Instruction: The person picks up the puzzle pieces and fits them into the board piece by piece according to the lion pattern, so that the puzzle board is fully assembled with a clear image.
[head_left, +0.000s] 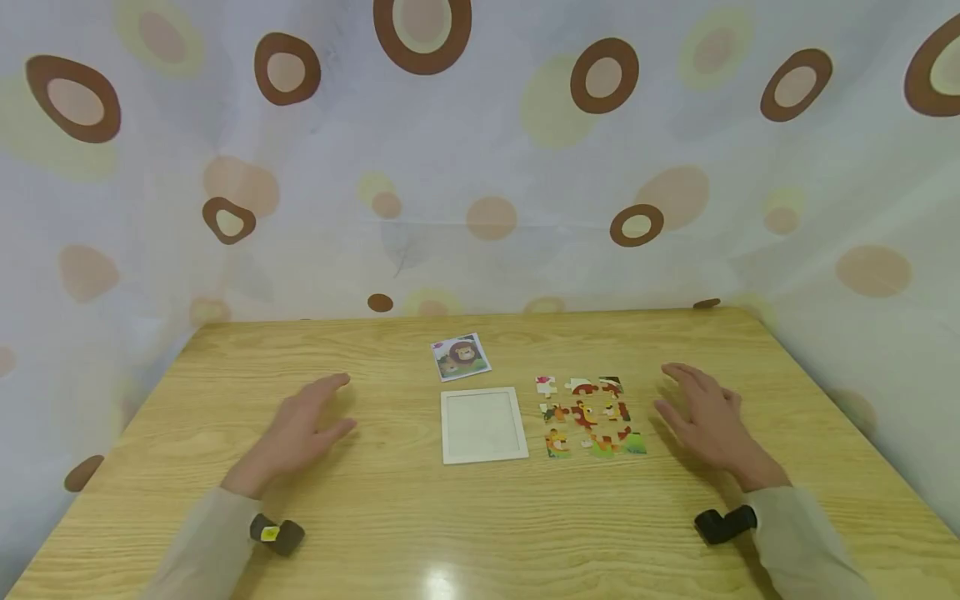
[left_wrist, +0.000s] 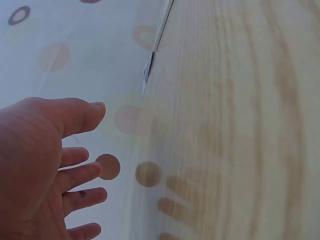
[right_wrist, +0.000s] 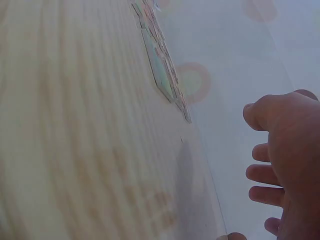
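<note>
A white square frame (head_left: 484, 425) lies flat on the table between the hands. Right of it are several loose puzzle pieces (head_left: 585, 410), spaced in rough rows, and behind it a card with a lion picture (head_left: 461, 357). My left hand (head_left: 296, 429) is left of the frame, fingers relaxed, holding nothing; the left wrist view shows its thumb and fingers apart (left_wrist: 45, 165). My right hand (head_left: 708, 421) is just right of the pieces, also relaxed and holding nothing. In the right wrist view the pieces (right_wrist: 160, 67) appear edge-on, away from the right hand (right_wrist: 295, 155).
The wooden table (head_left: 360, 517) reaches back to a patterned cloth (head_left: 442, 158) with brown and yellow shapes. Dark devices are strapped at the left wrist (head_left: 277, 534) and the right wrist (head_left: 724, 525).
</note>
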